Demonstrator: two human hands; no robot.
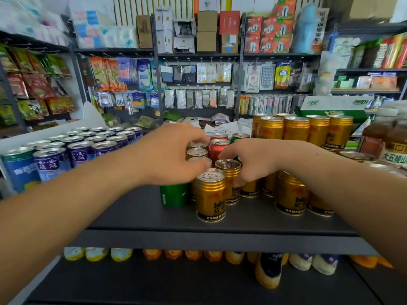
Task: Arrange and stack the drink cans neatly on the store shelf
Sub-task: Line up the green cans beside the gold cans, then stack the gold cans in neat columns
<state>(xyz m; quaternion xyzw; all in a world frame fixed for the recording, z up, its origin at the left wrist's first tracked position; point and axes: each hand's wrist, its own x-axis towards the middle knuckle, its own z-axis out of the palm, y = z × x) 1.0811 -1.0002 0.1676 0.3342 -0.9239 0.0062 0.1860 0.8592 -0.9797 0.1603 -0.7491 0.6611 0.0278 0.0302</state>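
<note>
Gold drink cans stand in the middle of the dark shelf (136,216); the nearest gold can (210,194) is at the front, a second gold can (229,172) just behind it. My left hand (174,155) reaches over a green can (175,194), fingers curled down onto the can tops. My right hand (253,160) curls around the second gold can from the right, fingertips at its side. A red can (217,147) stands between and behind the two hands. More gold cans (290,192) stand under my right forearm, and a raised row of gold cans (297,128) stands behind.
A tray of blue and purple cans (79,148) fills the shelf's left side. Brown bottles (387,144) stand at the far right. Hanging goods and boxes fill the racks behind. A lower shelf holds yellow and orange packs (154,254). Bare shelf surface lies in front of the cans.
</note>
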